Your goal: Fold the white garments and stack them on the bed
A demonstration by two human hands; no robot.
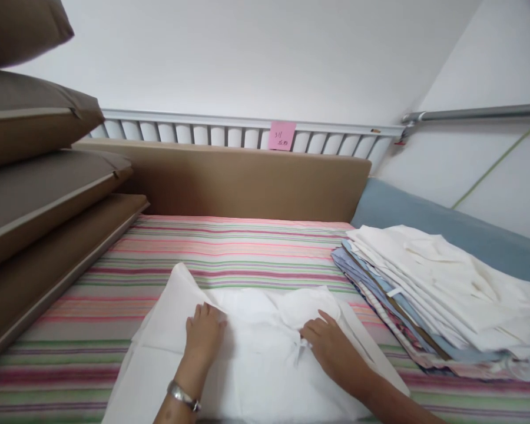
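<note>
A white garment or cloth (260,365) lies partly folded in front of me on the striped sheet (229,247), its far left corner sticking up. My left hand (204,330) rests on the garment's left part with its fingers laid on the fabric, a metal bracelet (183,396) round its wrist. On the right, my right hand (329,347) pinches a bunched bit of the white cloth between thumb and fingers. Creases run out from that pinch. The undersides of both hands are hidden.
To the right lies a stack of folded clothes (450,282), white on top. Brown cushions (48,171) are piled at the left. Behind stand a brown padded board (247,179) and a white radiator (198,131) with a pink note (281,136). A blue padded edge (424,203) borders the right.
</note>
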